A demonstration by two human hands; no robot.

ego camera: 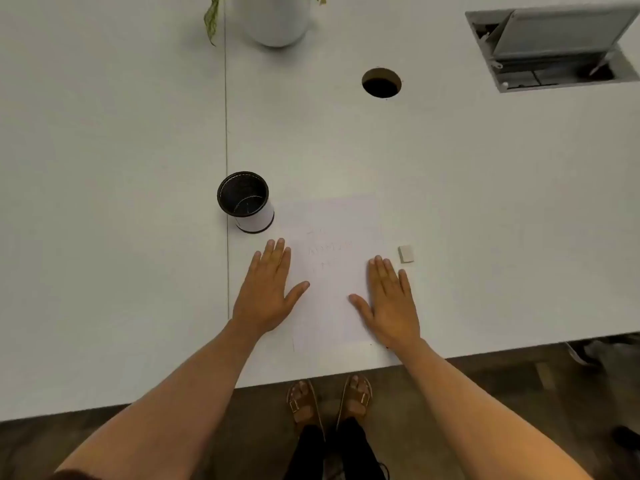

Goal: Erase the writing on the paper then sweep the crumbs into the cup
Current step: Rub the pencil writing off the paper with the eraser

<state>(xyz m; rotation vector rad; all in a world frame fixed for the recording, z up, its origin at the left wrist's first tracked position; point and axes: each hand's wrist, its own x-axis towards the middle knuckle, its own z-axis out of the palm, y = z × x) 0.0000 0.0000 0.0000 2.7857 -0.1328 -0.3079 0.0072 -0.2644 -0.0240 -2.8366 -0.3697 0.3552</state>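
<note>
White paper (332, 271): flat on counter (138, 168), faint writing unerased.
Left hand (266, 292): empty, splayed, pinning your sheet.
Right hand (389, 299): likewise.
Eraser (406, 253): just beside right fingertips.
Cup (246, 201): upright, near paper's left corner, for crumbs.

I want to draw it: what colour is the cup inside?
Black inside the cup, white outside; head view.

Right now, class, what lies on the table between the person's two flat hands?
In the head view, the sheet of paper with faint writing lies between the left hand and the right hand; both rest on its edges.
</note>
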